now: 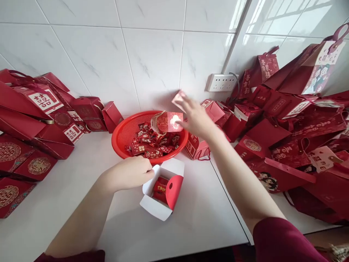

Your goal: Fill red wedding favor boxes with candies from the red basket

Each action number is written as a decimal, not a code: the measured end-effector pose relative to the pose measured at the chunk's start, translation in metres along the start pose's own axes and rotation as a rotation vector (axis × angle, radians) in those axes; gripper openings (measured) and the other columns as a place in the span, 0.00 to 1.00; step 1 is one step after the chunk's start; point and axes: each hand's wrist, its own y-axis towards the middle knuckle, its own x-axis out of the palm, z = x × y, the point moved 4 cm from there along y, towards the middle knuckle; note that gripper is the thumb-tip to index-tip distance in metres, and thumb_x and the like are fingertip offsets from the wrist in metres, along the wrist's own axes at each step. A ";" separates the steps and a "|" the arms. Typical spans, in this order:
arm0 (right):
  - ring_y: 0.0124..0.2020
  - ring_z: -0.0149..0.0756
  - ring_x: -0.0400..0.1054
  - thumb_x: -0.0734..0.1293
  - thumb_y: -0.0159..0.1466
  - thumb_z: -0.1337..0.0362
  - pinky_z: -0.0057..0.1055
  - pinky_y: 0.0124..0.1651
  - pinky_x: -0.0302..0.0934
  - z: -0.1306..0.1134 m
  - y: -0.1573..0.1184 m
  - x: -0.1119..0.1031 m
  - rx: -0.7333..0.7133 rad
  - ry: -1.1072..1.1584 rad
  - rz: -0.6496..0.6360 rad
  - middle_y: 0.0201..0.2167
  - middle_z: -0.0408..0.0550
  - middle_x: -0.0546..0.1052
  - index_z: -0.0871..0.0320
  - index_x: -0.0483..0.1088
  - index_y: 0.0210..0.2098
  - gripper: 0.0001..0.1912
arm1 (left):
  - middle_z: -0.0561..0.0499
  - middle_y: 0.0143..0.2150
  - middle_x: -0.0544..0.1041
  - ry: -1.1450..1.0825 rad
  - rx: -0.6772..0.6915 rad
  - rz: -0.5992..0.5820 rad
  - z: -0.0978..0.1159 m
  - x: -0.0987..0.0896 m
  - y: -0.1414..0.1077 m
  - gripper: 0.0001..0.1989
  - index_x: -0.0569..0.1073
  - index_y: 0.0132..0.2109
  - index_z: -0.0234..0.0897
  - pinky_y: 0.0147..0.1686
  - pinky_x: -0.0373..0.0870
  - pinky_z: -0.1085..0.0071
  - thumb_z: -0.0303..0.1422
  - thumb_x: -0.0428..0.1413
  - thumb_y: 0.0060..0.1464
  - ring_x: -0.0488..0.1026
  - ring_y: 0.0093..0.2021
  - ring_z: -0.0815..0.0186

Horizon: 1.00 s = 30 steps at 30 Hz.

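My left hand (131,174)'s curled shut on the open box (156,210), set back from the counter (196,218)'s front edge. Right hand (197,118)'s over the red basket (121,134) by a patterned box (165,122), too blurry to tell its grip.

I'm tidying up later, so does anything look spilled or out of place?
Mildly: the red packages at right lie jumbled at odd angles, some apparently tipped over. No spill shows; the wrapped packets sit inside the red basket.
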 end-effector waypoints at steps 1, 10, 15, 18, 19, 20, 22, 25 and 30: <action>0.72 0.57 0.45 0.72 0.60 0.60 0.59 0.69 0.44 -0.008 0.004 0.022 -0.056 -0.013 -0.062 0.72 0.59 0.53 0.56 0.52 0.70 0.43 | 0.53 0.20 0.55 0.003 -0.002 0.002 0.000 0.000 -0.001 0.16 0.49 0.24 0.37 0.23 0.42 0.65 0.34 0.47 0.56 0.48 0.20 0.69; 0.56 0.53 0.67 0.69 0.61 0.69 0.46 0.58 0.59 -0.019 0.036 0.080 -0.150 -0.083 -0.222 0.56 0.62 0.72 0.62 0.49 0.71 0.42 | 0.54 0.18 0.54 0.055 0.035 0.005 -0.004 -0.001 -0.002 0.16 0.49 0.23 0.37 0.22 0.43 0.64 0.33 0.44 0.58 0.49 0.19 0.69; 0.57 0.47 0.66 0.68 0.60 0.72 0.39 0.55 0.60 -0.027 0.045 0.076 -0.305 -0.020 -0.320 0.61 0.52 0.69 0.50 0.68 0.59 0.28 | 0.54 0.18 0.53 0.041 0.036 0.023 -0.008 0.002 0.002 0.16 0.49 0.23 0.37 0.22 0.42 0.64 0.32 0.46 0.57 0.49 0.20 0.69; 0.48 0.39 0.70 0.64 0.63 0.73 0.31 0.45 0.62 -0.034 0.047 0.075 -0.280 0.014 -0.336 0.53 0.46 0.76 0.51 0.73 0.48 0.17 | 0.54 0.18 0.53 0.023 0.038 0.026 -0.008 0.001 0.003 0.16 0.49 0.23 0.37 0.23 0.41 0.64 0.32 0.46 0.56 0.48 0.20 0.69; 0.45 0.38 0.71 0.63 0.64 0.72 0.30 0.42 0.62 -0.035 0.047 0.073 -0.250 0.008 -0.318 0.49 0.46 0.78 0.51 0.74 0.45 0.14 | 0.54 0.18 0.53 0.017 0.038 0.026 -0.008 0.001 0.003 0.16 0.49 0.23 0.37 0.23 0.41 0.64 0.32 0.47 0.56 0.48 0.20 0.69; 0.43 0.39 0.72 0.62 0.64 0.72 0.31 0.41 0.62 -0.036 0.048 0.070 -0.214 0.000 -0.293 0.45 0.47 0.79 0.53 0.74 0.44 0.13 | 0.54 0.18 0.53 0.014 0.037 0.024 -0.008 0.001 0.003 0.16 0.49 0.23 0.37 0.23 0.41 0.64 0.32 0.47 0.56 0.48 0.20 0.69; 0.43 0.43 0.72 0.60 0.66 0.71 0.33 0.39 0.61 -0.035 0.048 0.062 -0.137 -0.029 -0.227 0.43 0.52 0.79 0.56 0.73 0.43 0.12 | 0.54 0.18 0.53 0.018 0.039 0.020 -0.008 0.001 0.003 0.16 0.49 0.23 0.37 0.23 0.41 0.64 0.32 0.46 0.56 0.49 0.20 0.69; 0.45 0.47 0.71 0.57 0.68 0.71 0.37 0.39 0.63 -0.021 0.051 0.041 0.020 -0.030 -0.039 0.46 0.57 0.77 0.59 0.71 0.44 0.13 | 0.54 0.18 0.53 0.020 0.038 0.015 -0.007 0.001 0.002 0.17 0.49 0.23 0.37 0.23 0.41 0.64 0.33 0.46 0.57 0.49 0.20 0.69; 0.38 0.41 0.72 0.61 0.66 0.67 0.39 0.40 0.68 0.051 0.056 0.012 0.297 0.314 0.313 0.38 0.54 0.77 0.57 0.67 0.39 0.04 | 0.55 0.18 0.51 0.009 0.036 0.001 -0.005 0.001 -0.001 0.17 0.49 0.23 0.37 0.23 0.41 0.64 0.33 0.46 0.56 0.48 0.19 0.69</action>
